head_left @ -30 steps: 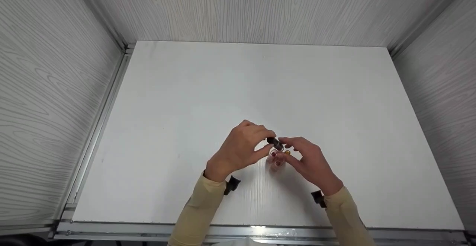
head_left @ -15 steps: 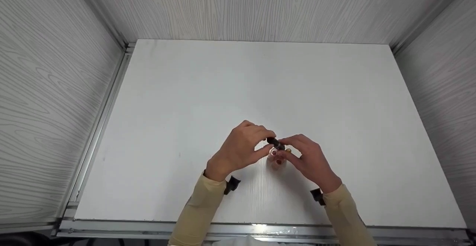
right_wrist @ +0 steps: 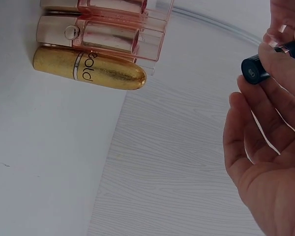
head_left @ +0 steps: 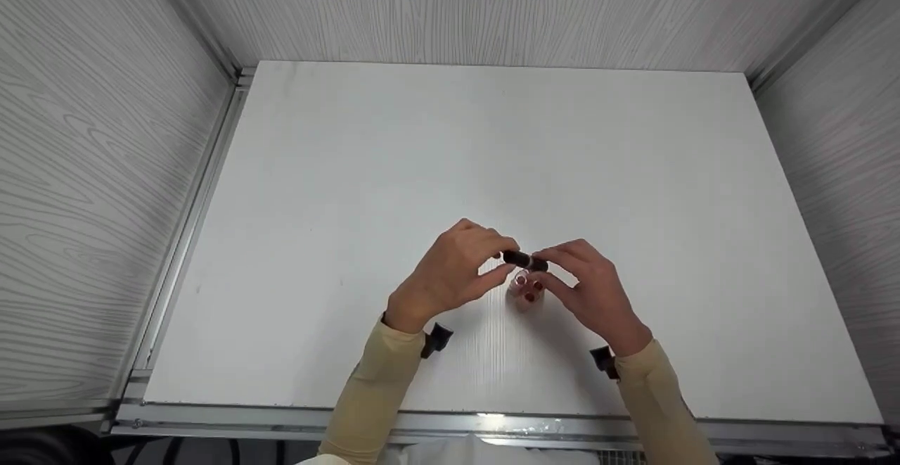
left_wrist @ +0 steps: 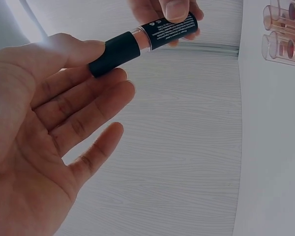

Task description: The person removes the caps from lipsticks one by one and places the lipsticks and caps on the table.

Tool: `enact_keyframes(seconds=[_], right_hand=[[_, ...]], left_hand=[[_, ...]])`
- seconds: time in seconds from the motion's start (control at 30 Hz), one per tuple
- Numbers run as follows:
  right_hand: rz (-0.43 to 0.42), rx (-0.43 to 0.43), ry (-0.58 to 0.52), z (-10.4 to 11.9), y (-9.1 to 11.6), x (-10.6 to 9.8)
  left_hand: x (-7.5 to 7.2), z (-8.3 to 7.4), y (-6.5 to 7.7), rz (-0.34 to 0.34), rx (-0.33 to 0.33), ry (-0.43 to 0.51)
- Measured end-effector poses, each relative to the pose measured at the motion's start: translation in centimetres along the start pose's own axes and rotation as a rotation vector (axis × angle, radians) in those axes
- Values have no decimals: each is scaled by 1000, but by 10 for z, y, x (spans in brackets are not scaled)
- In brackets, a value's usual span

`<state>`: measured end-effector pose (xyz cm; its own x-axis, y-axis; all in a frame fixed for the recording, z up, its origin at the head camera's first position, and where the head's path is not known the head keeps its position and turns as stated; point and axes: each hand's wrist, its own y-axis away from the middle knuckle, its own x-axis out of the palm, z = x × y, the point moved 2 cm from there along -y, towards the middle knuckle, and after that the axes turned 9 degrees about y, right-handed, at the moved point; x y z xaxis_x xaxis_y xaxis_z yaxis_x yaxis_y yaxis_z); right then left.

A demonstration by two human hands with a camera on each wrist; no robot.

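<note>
A black lipstick tube [head_left: 526,261] is held up between both hands, above several clear pink tubes [head_left: 527,292]. My left hand [head_left: 453,275] pinches its plain black end between thumb and fingertips, the other fingers spread loosely. White print covers the opposite end of the lipstick [left_wrist: 169,32], which my right hand [head_left: 590,289] grips with thumb and fingers. Between the two black parts shows a narrow shiny pinkish band. The right wrist view shows the round end face of the lipstick [right_wrist: 252,71] by my right thumb.
In the right wrist view a gold bullet-shaped tube [right_wrist: 91,69] stands beside the pink tubes [right_wrist: 101,37]. The white tabletop [head_left: 351,169] is bordered by wood-grain panels [head_left: 450,15] and a metal rail [head_left: 281,423] along the near edge.
The lipstick has turned from a steep slant to nearly level, with more of its length showing. My right hand has shifted slightly outward. The head view has also tilted a little.
</note>
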<state>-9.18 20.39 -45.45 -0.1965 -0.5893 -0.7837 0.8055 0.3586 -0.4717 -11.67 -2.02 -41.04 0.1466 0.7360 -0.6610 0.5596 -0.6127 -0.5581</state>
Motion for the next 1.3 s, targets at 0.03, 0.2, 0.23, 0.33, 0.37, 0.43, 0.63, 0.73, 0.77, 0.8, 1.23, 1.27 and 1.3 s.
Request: enact_keyframes(seconds=[0.03, 0.2, 0.23, 0.33, 0.37, 0.43, 0.63, 0.73, 0.77, 0.8, 1.23, 1.27, 1.3], right_hand=[[-3, 0, 2, 0, -1, 0], [-13, 0, 4, 1, -2, -1], [-17, -2, 7, 1, -2, -1], [-24, -10, 15, 1, -1, -1], [-28, -15, 19, 1, -1, -1], [-32, -20, 14, 1, -1, -1], [-51, -44, 3, 2, -2, -1], [-53, -60, 24, 0, -2, -1], [-55, -62, 37, -1, -2, -1], [-60, -63, 52, -3, -1, -1], [-105, 19, 99, -17, 6, -9], [-109, 18, 105, -18, 6, -9], [-112, 19, 109, -18, 7, -8]], left_hand=[[0, 0, 0, -5, 3, 14], [-1, 2, 1, -27, 25, 72], [0, 2, 1, -30, 28, 86], [0, 3, 1, -37, 36, 119], [0, 3, 1, -38, 37, 129], [1, 4, 2, -44, 41, 140], [0, 6, 4, -59, 48, 162], [-2, 8, 5, -58, 49, 173], [-3, 8, 5, -61, 49, 181], [-6, 8, 6, -67, 49, 188], [-33, 18, 15, -172, 11, 112], [-33, 19, 15, -173, 10, 103], [-32, 19, 15, -176, 7, 91]])
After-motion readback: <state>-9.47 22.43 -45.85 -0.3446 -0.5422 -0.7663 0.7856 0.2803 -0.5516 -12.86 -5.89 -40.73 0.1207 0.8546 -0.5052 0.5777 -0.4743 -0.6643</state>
